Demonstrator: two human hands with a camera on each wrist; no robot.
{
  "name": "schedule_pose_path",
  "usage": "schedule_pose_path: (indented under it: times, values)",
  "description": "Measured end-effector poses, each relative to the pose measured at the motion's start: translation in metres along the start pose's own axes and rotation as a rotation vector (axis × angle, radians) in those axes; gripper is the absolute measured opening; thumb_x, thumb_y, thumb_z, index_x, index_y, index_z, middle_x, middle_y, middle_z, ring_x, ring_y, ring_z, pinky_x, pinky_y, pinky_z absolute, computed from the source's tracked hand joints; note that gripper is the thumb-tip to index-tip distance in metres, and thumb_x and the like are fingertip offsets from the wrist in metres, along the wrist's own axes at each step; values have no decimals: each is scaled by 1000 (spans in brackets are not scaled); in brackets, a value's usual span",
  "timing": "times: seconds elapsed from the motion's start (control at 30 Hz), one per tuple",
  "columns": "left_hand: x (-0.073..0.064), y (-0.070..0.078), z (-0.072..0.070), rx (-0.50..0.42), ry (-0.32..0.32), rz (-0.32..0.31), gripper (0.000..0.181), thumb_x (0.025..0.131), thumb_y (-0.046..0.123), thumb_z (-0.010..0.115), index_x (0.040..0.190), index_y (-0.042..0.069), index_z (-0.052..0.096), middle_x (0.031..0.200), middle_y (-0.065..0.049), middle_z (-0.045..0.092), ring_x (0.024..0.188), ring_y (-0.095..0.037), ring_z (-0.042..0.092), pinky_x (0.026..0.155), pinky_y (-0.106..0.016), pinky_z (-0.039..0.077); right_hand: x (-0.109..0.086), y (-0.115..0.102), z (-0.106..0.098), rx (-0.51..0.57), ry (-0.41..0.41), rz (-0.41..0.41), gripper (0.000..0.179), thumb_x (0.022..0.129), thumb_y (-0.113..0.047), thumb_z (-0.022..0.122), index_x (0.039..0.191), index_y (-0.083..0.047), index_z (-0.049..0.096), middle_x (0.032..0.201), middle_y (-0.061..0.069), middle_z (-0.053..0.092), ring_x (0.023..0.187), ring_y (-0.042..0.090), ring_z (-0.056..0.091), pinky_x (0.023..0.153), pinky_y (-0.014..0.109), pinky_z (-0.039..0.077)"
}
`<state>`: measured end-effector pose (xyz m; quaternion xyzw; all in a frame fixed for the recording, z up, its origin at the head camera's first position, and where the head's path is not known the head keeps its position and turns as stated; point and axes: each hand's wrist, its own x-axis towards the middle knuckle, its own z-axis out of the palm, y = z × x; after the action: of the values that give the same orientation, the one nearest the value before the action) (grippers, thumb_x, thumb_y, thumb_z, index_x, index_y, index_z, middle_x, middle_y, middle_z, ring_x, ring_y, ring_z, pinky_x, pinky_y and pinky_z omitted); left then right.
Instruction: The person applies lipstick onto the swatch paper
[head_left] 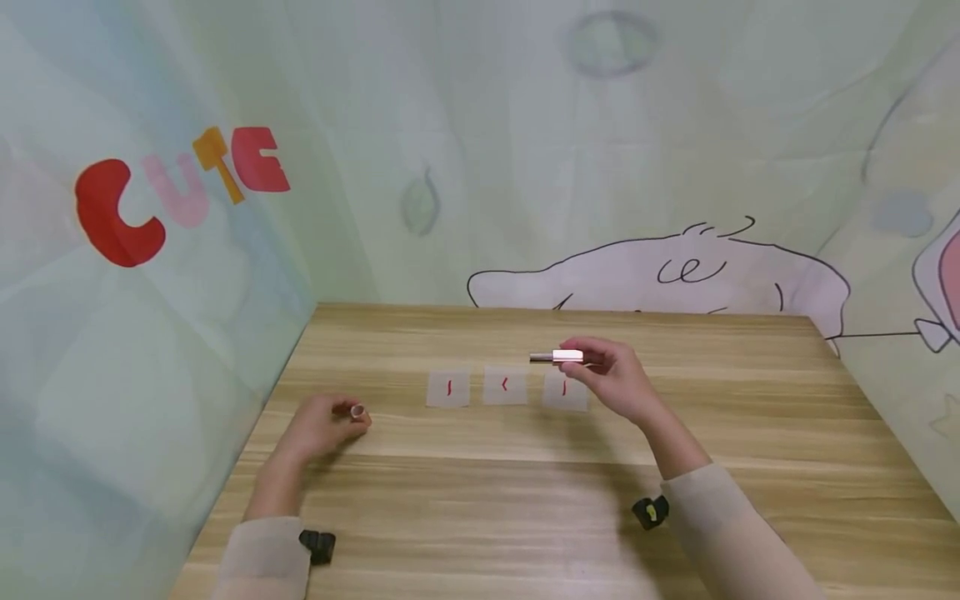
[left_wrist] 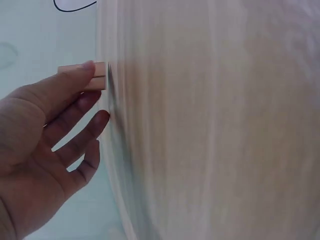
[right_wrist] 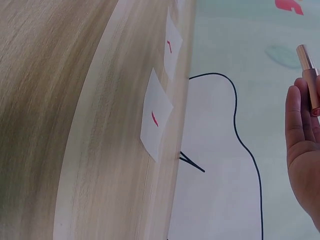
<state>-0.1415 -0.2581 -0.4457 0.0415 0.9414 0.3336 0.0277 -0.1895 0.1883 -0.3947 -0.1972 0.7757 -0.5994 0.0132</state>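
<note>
My right hand [head_left: 618, 387] pinches a lipstick [head_left: 557, 357] above the far part of the table. The lipstick lies level, its narrower metallic end pointing left, and its shiny pinkish body sits between thumb and fingers. In the right wrist view the lipstick [right_wrist: 307, 67] shows at the right edge. Low over the table on the left, my left hand [head_left: 318, 429] holds a short hollow cap [head_left: 357, 412] with its round opening showing. Thumb and fingers pinch the coppery cap [left_wrist: 100, 76] in the left wrist view, the other fingers loosely bent.
On the wooden table [head_left: 465, 483] lie three small paper squares in a row: left [head_left: 437, 393], middle [head_left: 491, 393] and right [head_left: 553, 402]. Each bears a short red stroke. Printed curtains [head_left: 360, 108] hang behind and to the left of the table.
</note>
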Motion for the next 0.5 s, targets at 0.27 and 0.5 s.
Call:
schedule_pose_path:
  times: [0.27, 0.5]
  values:
    - [4, 23, 7, -177, 59, -9, 29, 93, 15, 74, 115, -4, 69, 106, -15, 72, 98, -28, 71, 80, -33, 58, -3, -1, -1, 5, 17, -20, 28, 91, -1, 74, 118, 6, 69, 109, 24, 70, 87, 13, 71, 79, 26, 58]
    - [21, 69, 10, -301, 76, 143, 21, 91, 14, 77, 109, 5, 72, 103, -6, 73, 90, -20, 67, 74, -25, 55, -3, -10, -6, -1, 35, -11, 31, 91, 0, 73, 121, 7, 67, 106, 23, 72, 87, 11, 72, 82, 26, 58]
